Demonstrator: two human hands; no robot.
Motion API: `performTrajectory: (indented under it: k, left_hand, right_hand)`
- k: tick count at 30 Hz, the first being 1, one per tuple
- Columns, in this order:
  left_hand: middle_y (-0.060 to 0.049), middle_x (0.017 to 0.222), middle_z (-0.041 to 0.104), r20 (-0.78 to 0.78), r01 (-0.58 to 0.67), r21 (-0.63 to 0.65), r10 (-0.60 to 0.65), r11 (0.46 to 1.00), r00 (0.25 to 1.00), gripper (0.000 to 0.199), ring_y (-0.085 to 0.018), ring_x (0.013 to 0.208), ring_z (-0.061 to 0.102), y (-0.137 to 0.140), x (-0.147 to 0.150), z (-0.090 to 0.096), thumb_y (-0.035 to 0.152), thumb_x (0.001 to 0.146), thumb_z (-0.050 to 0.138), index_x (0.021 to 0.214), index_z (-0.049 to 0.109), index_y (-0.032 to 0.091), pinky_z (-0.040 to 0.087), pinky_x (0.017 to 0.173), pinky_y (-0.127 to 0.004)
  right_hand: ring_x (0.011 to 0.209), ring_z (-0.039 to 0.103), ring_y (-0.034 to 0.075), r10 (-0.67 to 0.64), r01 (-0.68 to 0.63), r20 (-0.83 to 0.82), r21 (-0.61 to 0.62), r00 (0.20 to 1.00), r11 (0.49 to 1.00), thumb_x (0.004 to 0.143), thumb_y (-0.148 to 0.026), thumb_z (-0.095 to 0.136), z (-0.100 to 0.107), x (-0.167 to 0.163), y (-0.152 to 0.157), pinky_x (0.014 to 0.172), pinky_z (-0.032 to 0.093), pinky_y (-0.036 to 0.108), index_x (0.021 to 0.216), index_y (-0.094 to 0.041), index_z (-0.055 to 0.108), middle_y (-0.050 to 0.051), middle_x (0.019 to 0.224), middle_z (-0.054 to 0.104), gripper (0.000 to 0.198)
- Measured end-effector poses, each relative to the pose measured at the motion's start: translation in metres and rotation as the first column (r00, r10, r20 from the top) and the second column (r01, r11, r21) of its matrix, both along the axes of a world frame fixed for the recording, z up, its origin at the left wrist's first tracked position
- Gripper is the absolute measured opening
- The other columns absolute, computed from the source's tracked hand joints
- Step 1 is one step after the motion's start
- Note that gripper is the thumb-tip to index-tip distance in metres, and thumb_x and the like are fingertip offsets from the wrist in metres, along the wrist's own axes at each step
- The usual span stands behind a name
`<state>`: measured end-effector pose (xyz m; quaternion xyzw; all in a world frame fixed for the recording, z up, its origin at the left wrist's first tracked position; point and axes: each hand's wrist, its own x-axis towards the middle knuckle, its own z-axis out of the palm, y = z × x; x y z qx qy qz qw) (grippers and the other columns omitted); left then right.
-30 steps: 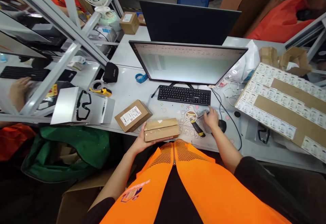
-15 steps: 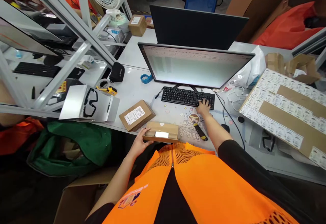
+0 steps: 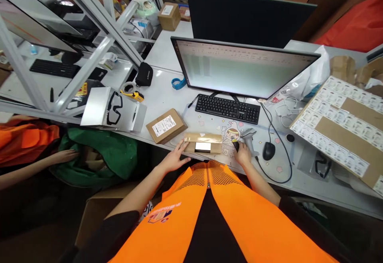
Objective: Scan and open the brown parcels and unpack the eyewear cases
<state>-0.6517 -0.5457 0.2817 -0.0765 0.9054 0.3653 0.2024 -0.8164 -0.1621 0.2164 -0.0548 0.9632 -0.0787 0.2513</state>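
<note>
My left hand (image 3: 174, 158) rests with its fingertips on the left end of a small cardboard box (image 3: 215, 148), thumb stretched out near the front edge. Clear tape and a white label (image 3: 202, 146) show on this box, which lies at the table's front edge. To its right, my right hand (image 3: 243, 155) is closed around a black box cutter (image 3: 236, 146), largely hidden by the fingers. Just beyond that hand lies a grey barcode scanner (image 3: 249, 136). Another cardboard box (image 3: 166, 126) with a shipping label sits behind my left hand.
A keyboard (image 3: 227, 108) and monitor (image 3: 242, 69) stand behind; a mouse (image 3: 269, 150) and cable lie right. A large board of labels (image 3: 344, 131) covers the right side. At left, a co-worker's hand (image 3: 64, 156) touches a green bag (image 3: 116, 155) beside a metal frame.
My right hand has come off the keyboard, moved toward me and taken hold of the box cutter. The box under my left hand now lies flatter. A co-worker's arm has appeared at left.
</note>
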Motion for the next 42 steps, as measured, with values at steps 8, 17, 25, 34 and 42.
performTrajectory:
  k: [8, 17, 25, 34, 42]
  left_hand:
    - [-0.015, 0.146, 0.070, 0.002, -0.054, 0.055, 0.054, 0.997, 0.999, 0.079, -0.031, 0.127, 0.071, -0.026, -0.069, 0.029, 0.065, 0.113, 0.019, 0.150, 0.071, 0.019, 0.057, 0.109, -0.041]
    - [-0.014, 0.123, 0.081, 0.152, 0.454, -0.381, -0.430, 0.805, 0.890, 0.059, -0.034, 0.112, 0.077, -0.023, -0.113, 0.041, 0.038, 0.104, 0.063, 0.163, 0.060, 0.032, 0.055, 0.093, -0.036]
    - [-0.021, 0.154, 0.066, 0.197, 0.538, -0.450, -0.509, 0.712, 0.838, 0.111, -0.035, 0.118, 0.075, -0.009, -0.085, 0.066, 0.038, 0.098, 0.074, 0.182, 0.003, 0.024, 0.054, 0.087, -0.034]
    - [-0.006, 0.160, 0.064, 0.063, 0.550, -0.179, -0.548, 0.816, 0.834, 0.070, -0.039, 0.137, 0.057, 0.008, -0.095, 0.046, 0.020, 0.082, 0.073, 0.150, 0.069, 0.037, 0.045, 0.118, -0.047]
    - [-0.013, 0.147, 0.066, -0.176, 0.239, -0.285, -0.295, 0.929, 0.939, 0.035, -0.035, 0.149, 0.044, -0.039, -0.067, 0.048, 0.012, 0.095, 0.050, 0.113, 0.079, 0.022, 0.036, 0.130, -0.055]
  right_hand:
    - [0.138, 0.058, 0.039, -0.010, -0.029, -0.177, -0.219, 0.984, 0.975, 0.097, -0.023, 0.053, 0.001, -0.005, -0.017, 0.113, 0.048, 0.051, 0.154, -0.011, 0.061, 0.025, 0.150, 0.063, 0.059]
    - [0.078, 0.068, 0.022, 0.413, -0.445, -0.208, -0.626, 0.886, 0.640, 0.099, -0.030, 0.061, 0.057, -0.069, -0.043, 0.078, 0.055, 0.033, 0.101, -0.021, 0.080, 0.007, 0.086, 0.077, 0.021]
    - [0.125, 0.074, 0.025, 0.370, -0.253, -0.064, -0.835, 0.927, 0.489, 0.108, -0.033, 0.054, 0.058, -0.043, -0.047, 0.104, 0.062, 0.044, 0.162, -0.028, 0.058, 0.013, 0.156, 0.067, 0.054]
    - [0.106, 0.073, 0.023, 0.866, -0.799, -0.071, -0.429, 0.495, 0.421, 0.088, 0.001, 0.059, 0.090, -0.060, -0.103, 0.091, 0.058, 0.032, 0.153, -0.032, 0.068, 0.009, 0.138, 0.075, 0.074]
    - [0.134, 0.053, 0.035, 0.790, -0.828, -0.265, -0.283, 0.553, 0.484, 0.097, -0.010, 0.060, 0.095, -0.089, -0.067, 0.112, 0.049, 0.051, 0.127, -0.023, 0.084, 0.017, 0.143, 0.065, 0.041]
